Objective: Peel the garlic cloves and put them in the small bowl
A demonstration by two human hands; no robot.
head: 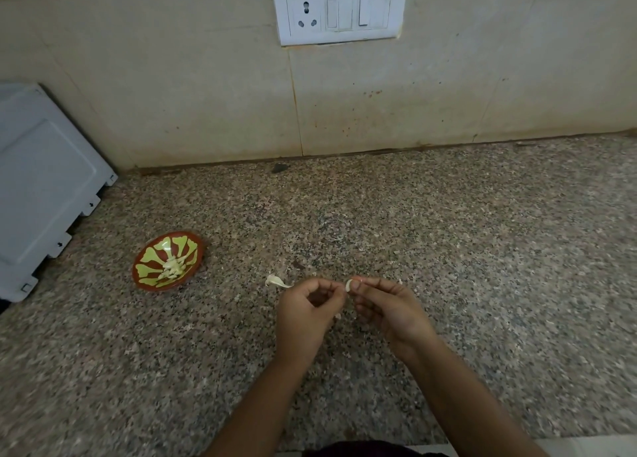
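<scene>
Head view: my small bowl sits well to the left on the counter, peeled cloves already inside. My left hand is curled, fingertips pinched on skin, I think. My right hand pinches the garlic clove. I should pull the skin gently, gripping the clove firmly.

A small pale garlic clove is pinched between fingertips above the middle of the speckled granite counter. The small red-brown bowl with yellow-green petal pattern, tilted, sits toward the counter's left edge, holding pale peeled cloves
</scene>
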